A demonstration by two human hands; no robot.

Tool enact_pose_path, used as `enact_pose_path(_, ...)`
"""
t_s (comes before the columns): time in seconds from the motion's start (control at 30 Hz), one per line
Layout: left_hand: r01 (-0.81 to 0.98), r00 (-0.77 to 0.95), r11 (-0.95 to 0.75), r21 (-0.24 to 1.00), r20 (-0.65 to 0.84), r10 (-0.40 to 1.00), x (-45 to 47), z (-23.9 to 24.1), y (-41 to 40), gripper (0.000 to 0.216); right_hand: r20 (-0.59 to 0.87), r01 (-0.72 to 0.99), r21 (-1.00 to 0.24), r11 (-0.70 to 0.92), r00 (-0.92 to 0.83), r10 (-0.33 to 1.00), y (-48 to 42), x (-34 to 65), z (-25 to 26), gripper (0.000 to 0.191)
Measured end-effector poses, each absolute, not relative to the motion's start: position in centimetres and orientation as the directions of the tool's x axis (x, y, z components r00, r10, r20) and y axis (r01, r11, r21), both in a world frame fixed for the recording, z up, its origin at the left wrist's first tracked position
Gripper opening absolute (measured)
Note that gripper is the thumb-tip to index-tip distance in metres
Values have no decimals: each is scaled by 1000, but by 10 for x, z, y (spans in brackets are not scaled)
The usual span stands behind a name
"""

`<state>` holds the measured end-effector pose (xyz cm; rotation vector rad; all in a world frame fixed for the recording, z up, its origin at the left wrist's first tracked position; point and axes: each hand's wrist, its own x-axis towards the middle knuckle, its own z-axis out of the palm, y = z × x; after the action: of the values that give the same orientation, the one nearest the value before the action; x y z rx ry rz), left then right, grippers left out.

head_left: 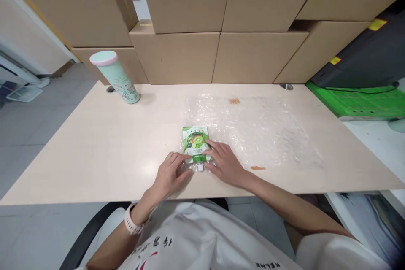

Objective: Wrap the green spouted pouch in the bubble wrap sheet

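A green and white spouted pouch with a kiwi picture lies flat near the table's front edge, its white cap toward me. Under it spreads a sheet of clear bubble wrap, reaching far to the right. My left hand rests at the pouch's lower left corner, thumb and fingers apart, fingertips touching its edge. From the right, my right hand reaches over the pouch's side with spread fingers, the thumb close to the cap. Neither hand is closed around anything.
A mint tumbler with a pink rim stands at the table's back left. Stacked cardboard boxes wall off the back edge. At the right are a green crate and a dark machine. Orange marks show on the wrap.
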<state>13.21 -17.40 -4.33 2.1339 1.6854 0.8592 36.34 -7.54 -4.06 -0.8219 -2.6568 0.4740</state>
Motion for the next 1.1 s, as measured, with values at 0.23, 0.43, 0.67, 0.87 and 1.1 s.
enact_pose_path(0.23, 749, 49, -171, 641, 204, 978, 134, -36, -169, 22, 173, 484, -497, 721, -759, 628, -74, 364, -36, 23)
enact_pose_path(0.43, 728, 39, -175, 663, 215, 976, 134, -36, -168, 22, 200, 458, -534, 711, -748, 633, -71, 365, -38, 22)
enact_pose_path(0.67, 756, 94, -236, 611, 255, 962, 128, -43, -173, 25, 242, 482, -514, 709, -712, 659, -72, 359, -45, 27)
enact_pose_path(0.87, 728, 123, -273, 629, 273, 954, 125, -43, -176, 25, 268, 509, -477, 717, -692, 670, -76, 353, -44, 32)
enact_pose_path(1.1, 485, -197, -53, 873, 168, 966, 127, -47, -179, 30, 184, 536, -428, 728, -737, 651, -76, 354, -42, 59)
